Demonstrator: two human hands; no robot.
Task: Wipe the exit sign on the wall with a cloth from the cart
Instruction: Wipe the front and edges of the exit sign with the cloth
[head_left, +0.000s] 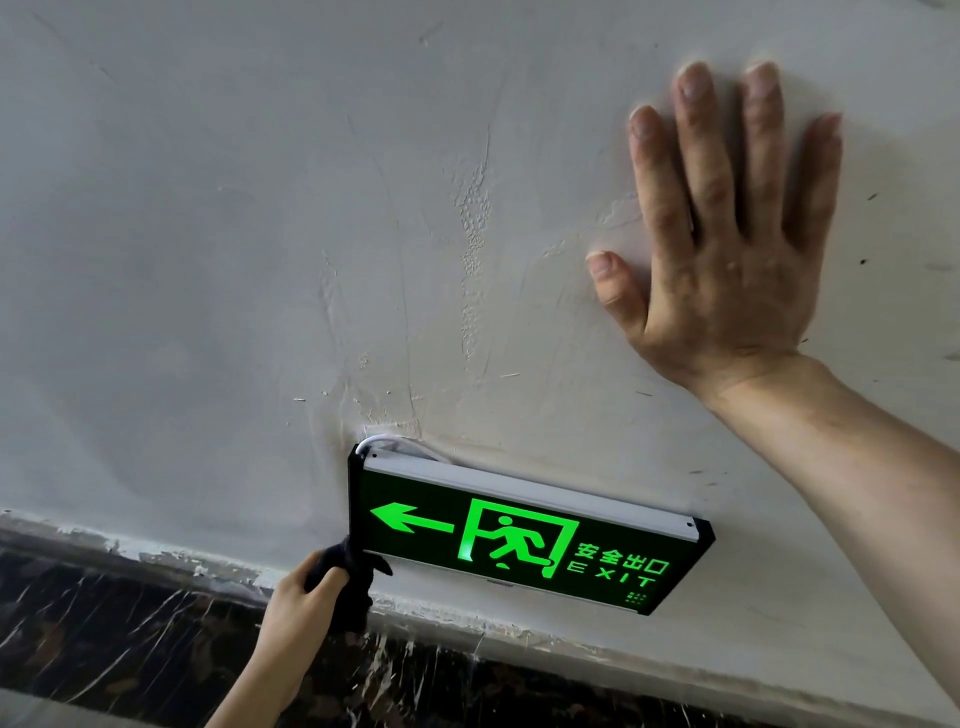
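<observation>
Head view: left hand (298, 597) grips cloth (349, 582) at exit sign (524, 540) corner; right hand (727, 249) flat, open.

Rough white plaster wall (234, 234) carries the lit green exit sign (524, 535), mounted low, just above the dark marble skirting (130, 639). The right hand (727, 249) lies flat on the wall, above the sign.

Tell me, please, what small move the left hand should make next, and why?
Probably slide the cloth rightward across the exit sign. The left hand holds it only at the sign's lower left corner, so the lit face looks unwiped, while the right hand lies flat on the wall.
</observation>
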